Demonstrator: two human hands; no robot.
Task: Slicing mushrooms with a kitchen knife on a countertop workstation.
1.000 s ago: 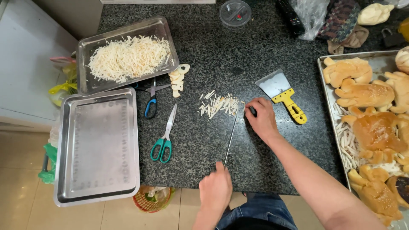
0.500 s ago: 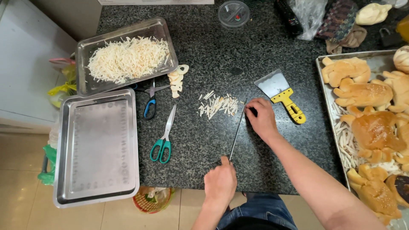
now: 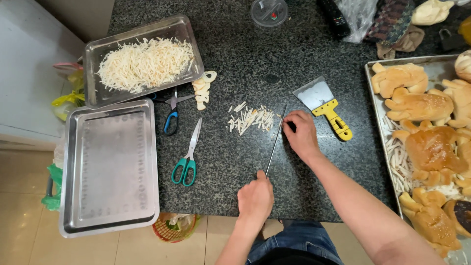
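Observation:
A long thin knife [image 3: 274,145] lies edge-down on the dark granite counter [image 3: 235,44], just right of a small pile of pale cut strips [image 3: 250,118]. My left hand [image 3: 255,198] is shut on the knife's handle near the counter's front edge. At the far end of the blade, my right hand [image 3: 301,132] rests with its fingers pressing on the tip. A metal scraper with a yellow handle [image 3: 325,105] lies just beyond my right hand.
Green-handled scissors [image 3: 187,158] and blue-handled scissors [image 3: 171,117] lie left of the pile, near some pale slices [image 3: 201,89]. A tray of shredded strips [image 3: 142,63] and an empty steel tray [image 3: 110,167] sit at left. A tray of bread pieces [image 3: 423,122] is at right.
My left hand has moved slightly forward and to the right with the knife handle. My right hand stays on the blade tip, and the pile looks the same.

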